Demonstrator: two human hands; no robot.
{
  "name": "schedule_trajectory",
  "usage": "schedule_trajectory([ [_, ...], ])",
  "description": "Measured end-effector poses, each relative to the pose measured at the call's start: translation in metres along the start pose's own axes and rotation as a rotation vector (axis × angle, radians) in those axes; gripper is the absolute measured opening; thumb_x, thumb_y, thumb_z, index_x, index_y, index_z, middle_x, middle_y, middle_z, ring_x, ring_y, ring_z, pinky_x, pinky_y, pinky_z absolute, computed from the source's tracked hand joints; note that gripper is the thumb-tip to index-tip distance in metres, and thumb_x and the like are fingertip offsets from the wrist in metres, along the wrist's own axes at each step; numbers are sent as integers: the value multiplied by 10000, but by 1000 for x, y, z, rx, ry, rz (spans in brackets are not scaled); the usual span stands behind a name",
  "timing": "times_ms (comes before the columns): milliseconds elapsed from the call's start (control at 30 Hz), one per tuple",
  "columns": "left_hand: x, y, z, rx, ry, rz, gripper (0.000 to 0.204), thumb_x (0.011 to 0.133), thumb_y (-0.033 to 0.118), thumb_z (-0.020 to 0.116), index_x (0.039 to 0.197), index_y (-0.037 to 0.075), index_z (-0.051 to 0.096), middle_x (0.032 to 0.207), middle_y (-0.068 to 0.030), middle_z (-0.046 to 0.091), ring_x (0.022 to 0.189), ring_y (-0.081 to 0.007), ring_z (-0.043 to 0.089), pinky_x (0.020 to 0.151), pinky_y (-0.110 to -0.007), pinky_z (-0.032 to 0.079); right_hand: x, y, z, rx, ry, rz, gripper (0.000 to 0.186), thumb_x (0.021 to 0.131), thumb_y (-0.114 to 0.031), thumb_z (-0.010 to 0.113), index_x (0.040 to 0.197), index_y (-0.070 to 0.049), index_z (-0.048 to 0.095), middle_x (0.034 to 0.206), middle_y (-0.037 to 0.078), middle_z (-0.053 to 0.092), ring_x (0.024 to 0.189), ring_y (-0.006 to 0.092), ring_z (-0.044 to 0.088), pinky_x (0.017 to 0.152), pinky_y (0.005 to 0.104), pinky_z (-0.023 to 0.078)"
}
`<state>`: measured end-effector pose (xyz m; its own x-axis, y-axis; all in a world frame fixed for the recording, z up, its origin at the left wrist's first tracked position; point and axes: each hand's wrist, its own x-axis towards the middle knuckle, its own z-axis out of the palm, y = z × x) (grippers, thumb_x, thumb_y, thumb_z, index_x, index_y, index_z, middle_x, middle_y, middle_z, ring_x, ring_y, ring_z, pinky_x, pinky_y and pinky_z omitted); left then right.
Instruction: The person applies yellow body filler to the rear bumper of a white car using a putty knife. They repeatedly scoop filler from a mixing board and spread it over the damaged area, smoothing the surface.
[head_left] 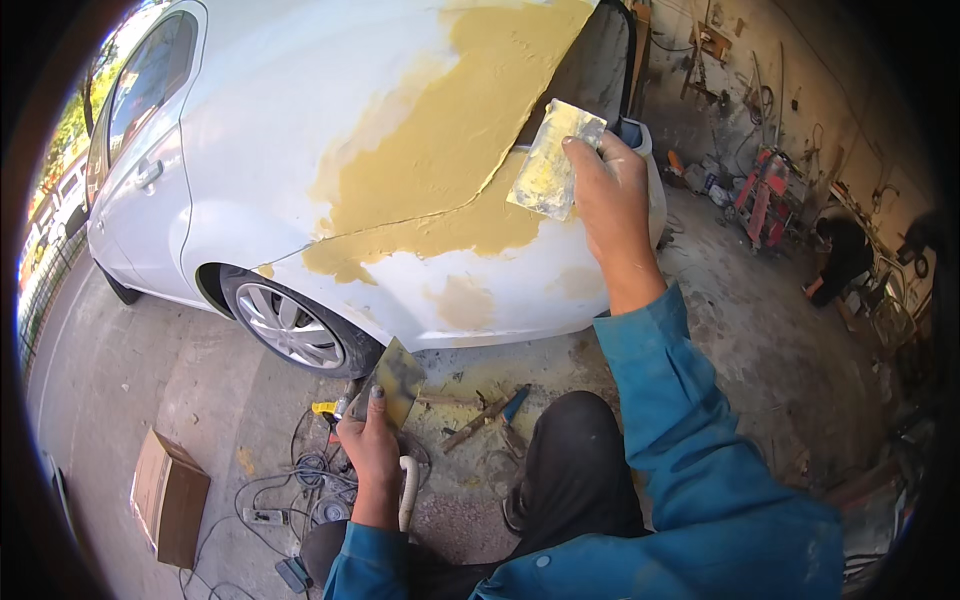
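Cords (313,468): tangled lower left of centre, near your left forearm; slide a foot in there and a loop could snag you.
Left hand (370,447): low, left of centre, fingers gripping a smeared lower plate (403,383); tip it too far and any loose paste could drop near the rear wheel (285,325).
Filler patch (425,165): there it is, upper centre, yellow-tan across the white car (240,185); a ridge marks its lower crease, and a blade catching that ridge, if the paste is soft, could tear it.
Right hand (613,195): upper right of centre, fingers grasping the upper plate (548,168), thumb on its face; contact with the filler, you can't tell from here. Crusted bits on that blade, or too steep an angle, could score grooves.
Count, left: one car, one front wheel (122,285), one cardboard box (182,515), one rear wheel; cords too knotted to number.
Count, centre: two hands, two plates, one large patch, one blue-handled tool (515,403) on the floor (740,330).
Count, right: one red wheeled rig (768,200), upper right.
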<state>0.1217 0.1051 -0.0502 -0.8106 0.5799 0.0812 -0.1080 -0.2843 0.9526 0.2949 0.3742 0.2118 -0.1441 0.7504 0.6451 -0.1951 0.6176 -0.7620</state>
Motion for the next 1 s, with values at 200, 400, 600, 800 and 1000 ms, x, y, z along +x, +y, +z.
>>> schedule_trajectory([
  [200,0,-4,0,-10,12,-16,338,1114,256,736,1177,-74,774,869,28,682,704,-46,505,621,-240,371,11,1,4,-66,-31,46,227,1014,-118,677,1115,66,763,1008,58,777,871,119,708,786,293,556],
  [400,-1,1,5,-47,-17,8,313,1096,230,752,1121,-81,785,998,-48,764,830,-103,665,724,-274,518,21,5,4,-42,-57,96,231,1011,-109,671,1120,74,760,1023,71,779,870,140,716,796,308,563],
  [600,-2,1,4,-29,-34,-25,327,1121,220,726,1181,-99,764,987,-10,744,807,-57,578,708,-232,440,28,0,7,64,-56,137,235,972,-135,679,1015,85,749,918,66,740,735,124,614,666,319,515],
  [800,0,-2,-2,-1,-33,-20,323,1123,205,712,1193,-107,759,1051,-36,763,879,-82,623,782,-254,496,37,-30,11,146,-132,231,343,993,-216,702,1111,101,757,1053,164,783,899,242,783,748,381,682],
  [1000,-5,11,9,25,-61,-72,342,1124,206,708,1216,-121,749,1098,-55,775,936,-101,650,845,-270,521,72,-43,1,109,-226,217,466,1003,-278,711,1232,129,731,1165,184,785,949,307,819,825,441,729],
])
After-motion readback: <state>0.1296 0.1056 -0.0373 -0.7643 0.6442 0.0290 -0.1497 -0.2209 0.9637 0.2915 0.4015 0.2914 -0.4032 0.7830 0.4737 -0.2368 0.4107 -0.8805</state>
